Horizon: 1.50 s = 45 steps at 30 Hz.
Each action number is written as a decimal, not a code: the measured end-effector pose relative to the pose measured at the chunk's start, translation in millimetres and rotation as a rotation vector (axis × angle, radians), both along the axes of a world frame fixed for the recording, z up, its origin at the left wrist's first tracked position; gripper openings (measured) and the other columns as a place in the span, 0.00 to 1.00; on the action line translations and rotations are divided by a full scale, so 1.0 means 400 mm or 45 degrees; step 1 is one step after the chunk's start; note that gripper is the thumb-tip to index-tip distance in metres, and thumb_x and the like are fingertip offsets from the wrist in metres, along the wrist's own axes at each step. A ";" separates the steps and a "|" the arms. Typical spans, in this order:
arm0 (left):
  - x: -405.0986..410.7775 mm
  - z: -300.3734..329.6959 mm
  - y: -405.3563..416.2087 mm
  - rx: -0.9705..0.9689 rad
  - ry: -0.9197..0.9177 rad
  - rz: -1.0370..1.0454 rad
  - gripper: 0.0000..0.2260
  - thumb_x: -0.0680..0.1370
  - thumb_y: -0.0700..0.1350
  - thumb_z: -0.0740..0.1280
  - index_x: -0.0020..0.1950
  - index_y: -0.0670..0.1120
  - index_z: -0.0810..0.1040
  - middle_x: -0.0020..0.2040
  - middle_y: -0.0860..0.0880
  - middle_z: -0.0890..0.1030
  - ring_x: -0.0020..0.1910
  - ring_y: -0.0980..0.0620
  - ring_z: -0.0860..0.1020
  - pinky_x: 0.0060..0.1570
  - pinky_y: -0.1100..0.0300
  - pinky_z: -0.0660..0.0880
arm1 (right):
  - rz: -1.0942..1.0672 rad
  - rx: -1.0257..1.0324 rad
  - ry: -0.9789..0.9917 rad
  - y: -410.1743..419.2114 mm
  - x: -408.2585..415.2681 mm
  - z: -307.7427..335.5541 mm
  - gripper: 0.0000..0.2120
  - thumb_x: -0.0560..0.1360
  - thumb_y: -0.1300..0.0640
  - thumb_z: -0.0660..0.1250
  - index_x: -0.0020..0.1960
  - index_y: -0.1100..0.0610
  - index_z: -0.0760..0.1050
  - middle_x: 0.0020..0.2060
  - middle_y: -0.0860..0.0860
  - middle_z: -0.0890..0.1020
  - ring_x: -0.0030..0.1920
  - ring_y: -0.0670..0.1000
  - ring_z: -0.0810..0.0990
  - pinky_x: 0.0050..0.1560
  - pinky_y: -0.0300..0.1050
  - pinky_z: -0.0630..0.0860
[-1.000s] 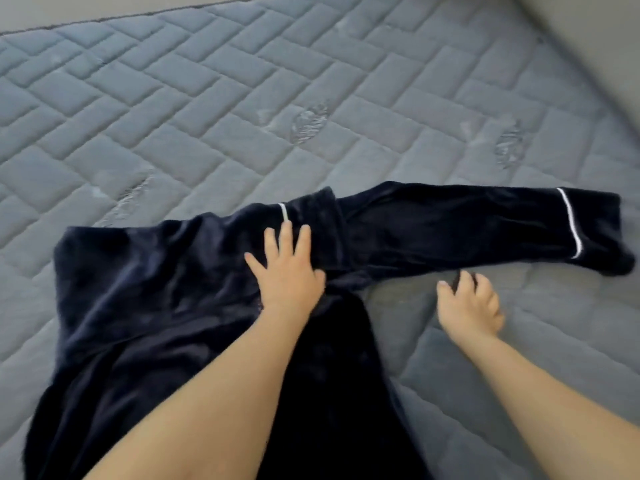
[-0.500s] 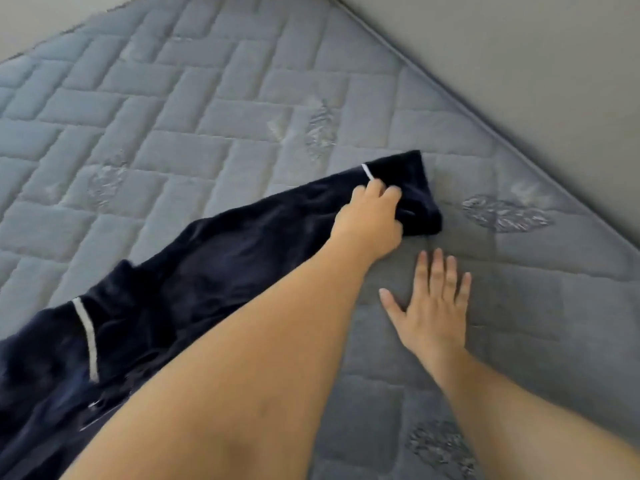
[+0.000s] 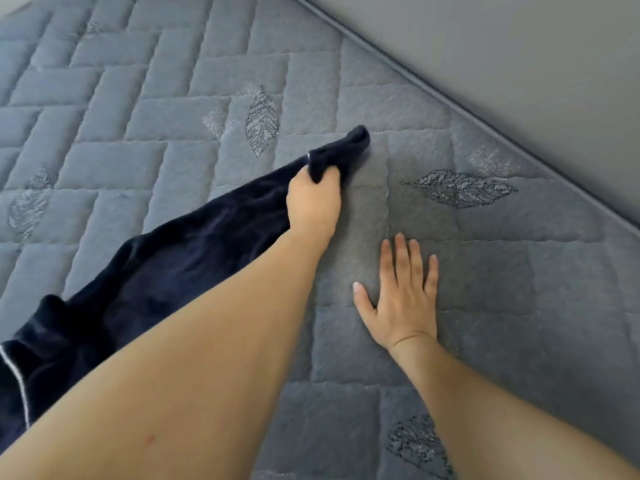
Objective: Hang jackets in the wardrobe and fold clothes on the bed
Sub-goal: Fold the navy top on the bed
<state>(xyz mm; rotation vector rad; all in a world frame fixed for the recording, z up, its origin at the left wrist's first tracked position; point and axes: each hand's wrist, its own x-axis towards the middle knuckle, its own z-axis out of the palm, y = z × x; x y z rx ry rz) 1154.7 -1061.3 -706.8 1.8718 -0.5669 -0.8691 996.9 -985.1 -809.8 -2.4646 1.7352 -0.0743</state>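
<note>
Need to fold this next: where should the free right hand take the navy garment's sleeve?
Take the navy sleeve mid-length on its near edge, coming from the right. The left hand already has a grip on the cuff end, the sleeve lies flat and stretched on the quilted mattress, and the right hand rests flat nearby.

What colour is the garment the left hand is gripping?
Dark navy garment with thin white piping, gripped by the left hand; head view.

Person, two bare forearms in view, no sleeves showing. Left hand (image 3: 313,202): no rings, watch or bracelet visible. Right hand (image 3: 401,299): bare fingers (image 3: 414,258), short plain nails, thumbnail unpainted, a crease line at the wrist. Left forearm carries one small reddish mark near the lower edge of view.
</note>
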 end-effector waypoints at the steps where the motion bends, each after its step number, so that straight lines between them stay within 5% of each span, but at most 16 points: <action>1: 0.006 0.017 0.026 -0.025 0.319 0.223 0.04 0.76 0.49 0.64 0.45 0.52 0.77 0.40 0.52 0.82 0.41 0.51 0.81 0.44 0.56 0.78 | -0.006 0.005 0.029 0.001 0.001 0.007 0.40 0.75 0.35 0.51 0.78 0.61 0.57 0.77 0.58 0.57 0.78 0.59 0.52 0.76 0.63 0.43; 3: 0.036 0.045 0.095 -0.095 0.785 0.555 0.04 0.77 0.49 0.66 0.51 0.53 0.77 0.47 0.51 0.83 0.46 0.49 0.82 0.49 0.50 0.80 | -0.034 0.062 0.095 0.009 0.006 0.032 0.41 0.75 0.34 0.46 0.79 0.61 0.53 0.78 0.58 0.54 0.78 0.58 0.48 0.76 0.63 0.41; 5: 0.085 0.069 0.181 -0.197 0.957 0.703 0.12 0.79 0.49 0.66 0.63 0.53 0.76 0.55 0.50 0.82 0.50 0.49 0.82 0.46 0.51 0.80 | -0.016 0.159 0.055 0.029 0.037 0.063 0.43 0.75 0.32 0.46 0.79 0.61 0.47 0.79 0.58 0.49 0.79 0.57 0.43 0.76 0.61 0.37; 11: 0.290 0.151 0.492 -0.303 0.868 0.796 0.17 0.81 0.50 0.63 0.70 0.54 0.70 0.61 0.50 0.81 0.57 0.48 0.81 0.59 0.47 0.77 | 0.277 0.254 -0.260 0.154 0.345 0.205 0.50 0.72 0.36 0.65 0.80 0.58 0.41 0.79 0.57 0.43 0.79 0.56 0.43 0.77 0.56 0.41; 20: 0.700 0.265 1.125 -0.580 0.822 1.341 0.16 0.80 0.42 0.61 0.69 0.46 0.72 0.58 0.44 0.82 0.56 0.45 0.81 0.58 0.47 0.78 | 0.671 0.266 0.014 0.604 0.825 0.291 0.33 0.79 0.40 0.56 0.80 0.48 0.49 0.79 0.53 0.51 0.78 0.58 0.50 0.76 0.60 0.45; 25: 0.840 0.241 1.464 -0.715 0.859 1.580 0.08 0.80 0.40 0.61 0.57 0.45 0.77 0.48 0.44 0.86 0.52 0.44 0.83 0.55 0.46 0.79 | 0.900 0.066 0.045 0.901 0.973 0.286 0.33 0.79 0.41 0.55 0.80 0.48 0.49 0.79 0.54 0.51 0.78 0.60 0.48 0.76 0.63 0.42; 30: 0.868 0.105 1.699 -0.300 1.011 1.526 0.09 0.81 0.41 0.62 0.61 0.47 0.74 0.57 0.45 0.82 0.56 0.44 0.80 0.53 0.44 0.78 | 0.863 0.187 0.370 1.100 0.990 0.207 0.36 0.79 0.39 0.49 0.79 0.47 0.35 0.78 0.54 0.36 0.77 0.63 0.36 0.71 0.69 0.35; 33: 0.868 0.048 1.736 -0.141 1.039 1.433 0.13 0.80 0.38 0.63 0.64 0.46 0.72 0.56 0.45 0.80 0.55 0.45 0.80 0.49 0.48 0.79 | 0.865 0.226 0.362 1.076 0.971 0.191 0.37 0.76 0.36 0.47 0.79 0.47 0.36 0.78 0.52 0.36 0.77 0.60 0.36 0.73 0.67 0.35; 38: 0.883 0.073 1.718 0.230 0.752 1.230 0.16 0.72 0.38 0.63 0.59 0.43 0.73 0.55 0.46 0.79 0.51 0.46 0.79 0.50 0.52 0.77 | 0.876 0.028 -0.008 0.978 0.962 0.264 0.35 0.75 0.37 0.48 0.79 0.53 0.56 0.79 0.55 0.54 0.78 0.57 0.51 0.75 0.61 0.38; 39: 0.877 0.084 1.712 0.392 0.532 1.228 0.17 0.70 0.38 0.63 0.58 0.42 0.73 0.57 0.45 0.76 0.52 0.45 0.77 0.52 0.51 0.75 | 0.827 -0.004 -0.032 0.950 0.969 0.276 0.34 0.77 0.39 0.49 0.78 0.53 0.56 0.79 0.55 0.54 0.78 0.57 0.51 0.75 0.61 0.38; 42: 0.855 0.118 1.652 0.777 -0.616 0.884 0.27 0.66 0.40 0.67 0.65 0.46 0.68 0.69 0.44 0.65 0.68 0.41 0.65 0.67 0.43 0.63 | 0.662 -0.047 -0.033 0.841 1.013 0.298 0.33 0.79 0.42 0.54 0.80 0.54 0.52 0.79 0.56 0.51 0.78 0.58 0.49 0.75 0.64 0.42; 45: 0.867 0.127 1.504 0.642 -0.882 0.275 0.38 0.66 0.42 0.65 0.74 0.52 0.55 0.76 0.48 0.49 0.77 0.45 0.46 0.69 0.30 0.46 | 0.635 -0.033 -0.142 0.696 1.085 0.324 0.36 0.77 0.43 0.60 0.79 0.54 0.51 0.79 0.55 0.55 0.78 0.55 0.52 0.76 0.60 0.43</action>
